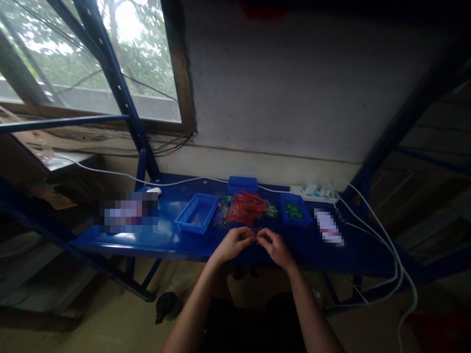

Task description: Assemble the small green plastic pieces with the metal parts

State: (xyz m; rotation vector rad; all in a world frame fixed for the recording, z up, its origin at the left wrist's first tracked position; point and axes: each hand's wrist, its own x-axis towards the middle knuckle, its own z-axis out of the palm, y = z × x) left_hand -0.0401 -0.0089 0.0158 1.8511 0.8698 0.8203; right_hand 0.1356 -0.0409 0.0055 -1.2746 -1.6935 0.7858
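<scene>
Close together at the front edge of the blue table, my left hand (pixel 236 242) and my right hand (pixel 274 245) pinch a small, clear-looking item (pixel 254 232), perhaps a plastic bag; it is too dim and small to name. Just beyond my fingers lies a pile of red packets (pixel 246 207). Some clear packets (pixel 221 214) lie left of the pile, and green pieces (pixel 271 211) show at its right. A blue tray (pixel 197 213) to the left holds a few clear items. On the right, another blue tray (pixel 283 211) contains green pieces (pixel 294 210).
A third blue tray (pixel 243 185) stands by the wall. A white power strip (pixel 312 193) with plugs and white cables (pixel 379 235) runs along the right. Blurred-out items lie at both sides of the blue table (pixel 158 240). A dark bottle (pixel 166 305) stands on the floor.
</scene>
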